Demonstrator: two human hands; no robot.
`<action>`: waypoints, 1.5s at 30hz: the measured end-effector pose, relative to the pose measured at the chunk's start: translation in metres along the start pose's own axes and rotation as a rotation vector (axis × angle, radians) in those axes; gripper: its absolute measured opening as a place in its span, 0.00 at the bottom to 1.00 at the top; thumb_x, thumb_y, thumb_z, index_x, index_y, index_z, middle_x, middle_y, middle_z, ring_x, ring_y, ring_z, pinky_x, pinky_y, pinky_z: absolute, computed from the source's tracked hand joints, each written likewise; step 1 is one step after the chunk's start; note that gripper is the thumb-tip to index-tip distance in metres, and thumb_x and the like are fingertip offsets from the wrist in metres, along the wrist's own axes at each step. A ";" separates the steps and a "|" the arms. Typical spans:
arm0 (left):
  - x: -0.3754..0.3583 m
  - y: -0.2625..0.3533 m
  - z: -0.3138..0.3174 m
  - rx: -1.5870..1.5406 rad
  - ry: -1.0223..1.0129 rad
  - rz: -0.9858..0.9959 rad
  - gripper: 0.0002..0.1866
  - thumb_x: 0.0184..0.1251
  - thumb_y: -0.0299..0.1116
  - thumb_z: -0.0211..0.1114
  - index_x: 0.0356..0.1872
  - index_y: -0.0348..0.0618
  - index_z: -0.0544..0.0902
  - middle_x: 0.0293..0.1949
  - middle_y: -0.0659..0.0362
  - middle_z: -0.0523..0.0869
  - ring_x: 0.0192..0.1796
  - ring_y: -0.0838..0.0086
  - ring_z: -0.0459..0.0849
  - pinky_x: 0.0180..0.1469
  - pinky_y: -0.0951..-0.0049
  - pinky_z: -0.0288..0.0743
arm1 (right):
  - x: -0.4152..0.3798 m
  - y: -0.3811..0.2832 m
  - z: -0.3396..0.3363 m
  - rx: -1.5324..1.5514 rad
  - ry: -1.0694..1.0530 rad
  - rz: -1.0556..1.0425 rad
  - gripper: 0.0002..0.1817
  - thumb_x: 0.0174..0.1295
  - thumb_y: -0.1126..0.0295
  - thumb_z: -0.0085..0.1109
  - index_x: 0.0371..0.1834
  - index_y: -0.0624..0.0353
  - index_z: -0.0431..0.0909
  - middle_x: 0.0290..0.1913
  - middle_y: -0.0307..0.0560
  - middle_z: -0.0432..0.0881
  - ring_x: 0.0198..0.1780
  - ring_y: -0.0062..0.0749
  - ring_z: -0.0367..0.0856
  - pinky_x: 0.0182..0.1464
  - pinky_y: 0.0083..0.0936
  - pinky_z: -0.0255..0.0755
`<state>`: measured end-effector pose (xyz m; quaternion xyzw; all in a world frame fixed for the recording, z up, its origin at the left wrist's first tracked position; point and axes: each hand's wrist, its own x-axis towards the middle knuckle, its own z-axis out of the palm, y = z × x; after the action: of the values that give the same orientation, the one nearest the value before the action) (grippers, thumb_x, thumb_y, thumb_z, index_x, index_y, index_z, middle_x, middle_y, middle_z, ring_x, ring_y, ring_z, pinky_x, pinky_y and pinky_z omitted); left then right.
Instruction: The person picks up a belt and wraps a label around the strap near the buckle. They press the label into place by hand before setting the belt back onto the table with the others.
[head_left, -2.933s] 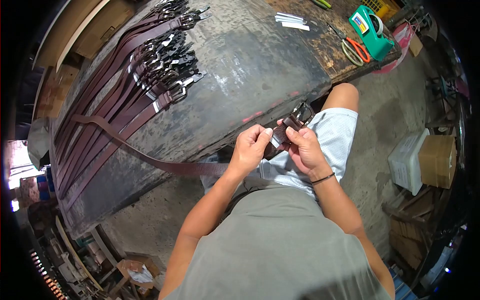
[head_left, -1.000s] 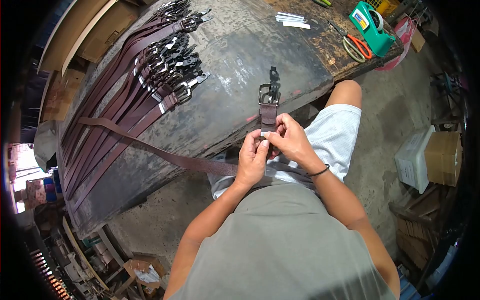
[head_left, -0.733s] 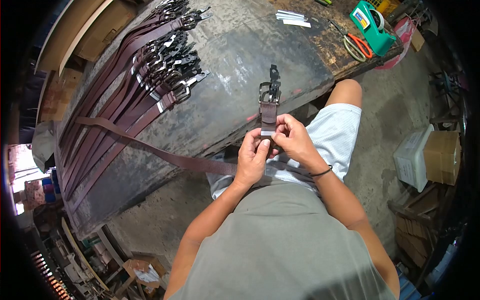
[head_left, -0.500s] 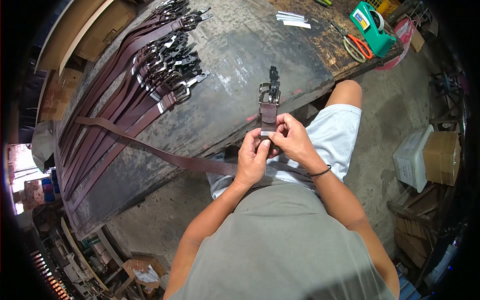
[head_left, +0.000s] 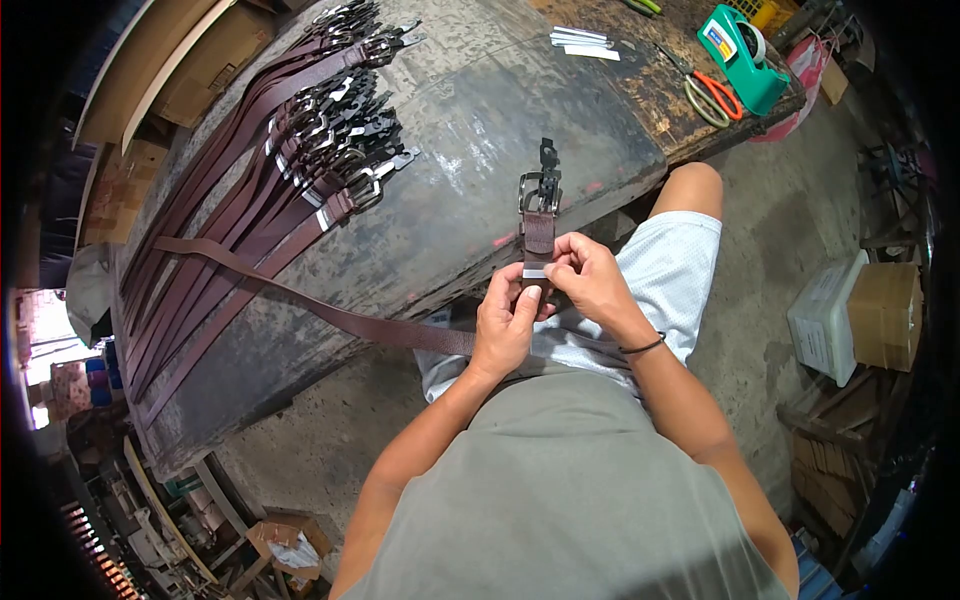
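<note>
Between my hands is a brown leather belt (head_left: pixel 539 236), its dark metal buckle (head_left: pixel 540 192) pointing away from me with a black clip at the tip. A white paper strip (head_left: pixel 536 270) lies across the belt below the buckle. My left hand (head_left: pixel 504 325) is closed round the belt from the left, thumb on top. From the right, my right hand (head_left: pixel 592 285) pinches the belt and strip at their edge. The belt's long tail runs left from my hands onto the table. The undersides of my fingers are hidden.
On the dark table (head_left: pixel 520 90) lies a pile of brown belts (head_left: pixel 250 190) with buckles, at the left. Farther back are white paper strips (head_left: pixel 585 43), orange-handled scissors (head_left: pixel 712 100) and a green tape dispenser (head_left: pixel 742 60). Boxes (head_left: pixel 884 316) stand at the right.
Both hands stay on the belt with almost no movement. My right thumb and fingers have shifted slightly at the white strip, more of which now shows.
</note>
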<state>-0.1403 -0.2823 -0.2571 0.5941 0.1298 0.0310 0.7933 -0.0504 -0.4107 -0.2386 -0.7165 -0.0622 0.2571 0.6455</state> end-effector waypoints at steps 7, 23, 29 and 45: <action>0.000 0.002 0.001 0.040 -0.018 0.003 0.16 0.75 0.28 0.53 0.59 0.36 0.68 0.43 0.56 0.83 0.39 0.78 0.83 0.43 0.76 0.82 | 0.003 -0.007 -0.002 -0.171 0.009 0.057 0.09 0.58 0.73 0.57 0.38 0.68 0.78 0.31 0.42 0.83 0.33 0.21 0.81 0.36 0.22 0.76; 0.002 0.003 0.000 -0.015 -0.005 -0.015 0.15 0.75 0.28 0.53 0.59 0.35 0.67 0.44 0.55 0.84 0.36 0.78 0.84 0.40 0.77 0.81 | -0.003 0.006 0.003 0.068 -0.027 -0.053 0.14 0.59 0.75 0.56 0.47 0.68 0.77 0.34 0.42 0.82 0.34 0.20 0.81 0.34 0.21 0.76; 0.001 0.003 -0.001 0.027 -0.017 -0.005 0.15 0.75 0.28 0.52 0.59 0.34 0.67 0.43 0.55 0.85 0.36 0.78 0.84 0.40 0.77 0.81 | -0.002 0.006 0.008 0.044 0.041 -0.038 0.13 0.59 0.73 0.58 0.45 0.68 0.76 0.30 0.40 0.81 0.28 0.19 0.79 0.29 0.20 0.75; 0.001 0.005 0.002 0.019 -0.018 0.038 0.15 0.76 0.28 0.52 0.58 0.34 0.67 0.45 0.53 0.84 0.39 0.78 0.84 0.42 0.76 0.82 | 0.004 0.012 0.006 0.102 0.063 -0.001 0.12 0.65 0.71 0.53 0.46 0.68 0.77 0.29 0.40 0.80 0.28 0.19 0.77 0.31 0.21 0.76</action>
<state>-0.1381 -0.2824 -0.2526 0.6043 0.1117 0.0395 0.7879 -0.0529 -0.4055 -0.2516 -0.6904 -0.0292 0.2370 0.6829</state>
